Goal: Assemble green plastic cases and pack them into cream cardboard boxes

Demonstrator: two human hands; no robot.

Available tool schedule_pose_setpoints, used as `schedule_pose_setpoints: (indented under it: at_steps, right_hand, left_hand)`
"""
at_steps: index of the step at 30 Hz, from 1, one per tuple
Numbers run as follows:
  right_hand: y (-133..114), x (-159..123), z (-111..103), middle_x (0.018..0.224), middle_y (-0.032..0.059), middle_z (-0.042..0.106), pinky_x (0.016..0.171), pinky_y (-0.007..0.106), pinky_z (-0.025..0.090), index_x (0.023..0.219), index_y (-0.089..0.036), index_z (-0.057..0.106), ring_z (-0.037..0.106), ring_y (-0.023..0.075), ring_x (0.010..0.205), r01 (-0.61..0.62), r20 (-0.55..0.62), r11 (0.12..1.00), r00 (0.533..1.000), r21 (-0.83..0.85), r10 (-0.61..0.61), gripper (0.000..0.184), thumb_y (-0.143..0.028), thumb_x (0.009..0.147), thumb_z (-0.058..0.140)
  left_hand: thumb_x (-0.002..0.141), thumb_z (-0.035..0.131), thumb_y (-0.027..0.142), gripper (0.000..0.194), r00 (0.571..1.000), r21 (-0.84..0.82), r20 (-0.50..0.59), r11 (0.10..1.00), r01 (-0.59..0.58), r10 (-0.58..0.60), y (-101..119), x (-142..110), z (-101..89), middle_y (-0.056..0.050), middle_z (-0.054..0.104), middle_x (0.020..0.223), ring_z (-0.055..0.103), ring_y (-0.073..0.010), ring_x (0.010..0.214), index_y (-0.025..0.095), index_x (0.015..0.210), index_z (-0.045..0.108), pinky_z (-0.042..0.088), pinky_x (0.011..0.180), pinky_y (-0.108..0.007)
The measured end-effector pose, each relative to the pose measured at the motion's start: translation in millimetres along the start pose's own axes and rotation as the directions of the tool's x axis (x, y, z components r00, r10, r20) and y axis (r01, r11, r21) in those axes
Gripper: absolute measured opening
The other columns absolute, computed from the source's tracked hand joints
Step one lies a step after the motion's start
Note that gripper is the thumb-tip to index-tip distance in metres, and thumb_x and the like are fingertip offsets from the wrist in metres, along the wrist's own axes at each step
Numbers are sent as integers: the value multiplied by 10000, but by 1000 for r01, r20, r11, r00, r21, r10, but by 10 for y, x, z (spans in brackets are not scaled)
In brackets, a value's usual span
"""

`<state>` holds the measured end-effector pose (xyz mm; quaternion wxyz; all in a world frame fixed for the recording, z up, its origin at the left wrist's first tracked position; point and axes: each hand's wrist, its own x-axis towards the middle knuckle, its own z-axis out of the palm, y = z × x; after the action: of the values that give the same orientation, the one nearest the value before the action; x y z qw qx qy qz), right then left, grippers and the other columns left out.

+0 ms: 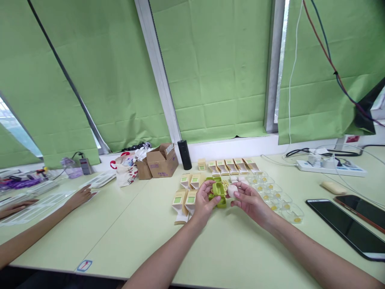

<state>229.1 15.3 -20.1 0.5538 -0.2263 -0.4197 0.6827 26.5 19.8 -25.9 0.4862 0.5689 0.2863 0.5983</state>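
My left hand (203,204) is closed around a small olive-green plastic case (219,188), which stands open above the table. Just to its right, my right hand (251,204) pinches a white rounded piece (232,190) between thumb and fingers; its exact kind cannot be made out. The piece is close beside the green case. Behind my hands lie small yellow pieces (225,184) and more white rounded pieces (240,179), partly hidden. Opened card boxes (178,202) with green squares stand left of my left hand. Clear plastic trays (281,196) with yellow spots lie right of my right hand.
More card boxes (231,165) line the back. A cardboard carton (162,162), a black cylinder (184,155) and a cloth bag (124,170) stand behind. At right are a tablet (345,226), a phone (363,208) and a power strip (331,167). Another person's hands (80,198) work at left.
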Motion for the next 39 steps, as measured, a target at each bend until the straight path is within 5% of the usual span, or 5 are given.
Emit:
schedule_pose_setpoints:
  at_steps: [13,18,23,30,39]
  right_hand:
    - [12,-11,7,934,23,739,790,363,567,998,-240,715,713,209,858,20,9,999,1000,-26,-20,490,-363,631,1015]
    - [-1,-13,21,796,1,705,632,293,475,985,-215,741,594,138,656,19,4,998,1000,-67,-19,491,-353,606,1021]
    - [4,12,11,1042,63,774,543,265,381,1015,-214,782,511,107,633,20,-47,994,999,-109,-25,486,-349,611,1015]
    - [-44,19,-1,1092,111,790,603,292,484,1066,-202,822,655,191,790,-32,-47,999,998,-34,31,535,-326,584,1018]
    - [-37,0,37,866,70,745,555,286,457,1014,-189,822,594,159,690,35,-80,991,996,-127,-45,524,-452,608,1024]
  left_hand:
    - [728,952,380,634,999,39,24,999,-30,29,-39,-3,-22,-124,736,1234,690,-287,1147,216,1243,622,542,1000,-413]
    - [730,944,399,628,999,65,25,997,-41,40,-78,6,-36,-126,725,1261,682,-293,1172,222,1237,618,542,1003,-411]
    - [750,923,368,590,999,126,-10,991,-50,52,-77,-4,-25,-126,725,1259,671,-298,1202,216,1240,632,539,1006,-408]
    - [763,909,309,530,994,198,-67,978,-66,81,-49,-4,-13,-115,733,1222,673,-301,1211,216,1218,655,519,1056,-434]
    - [773,870,234,488,993,290,-70,954,-70,94,-62,-26,-12,-98,709,1243,639,-297,1235,237,1223,682,481,1101,-471]
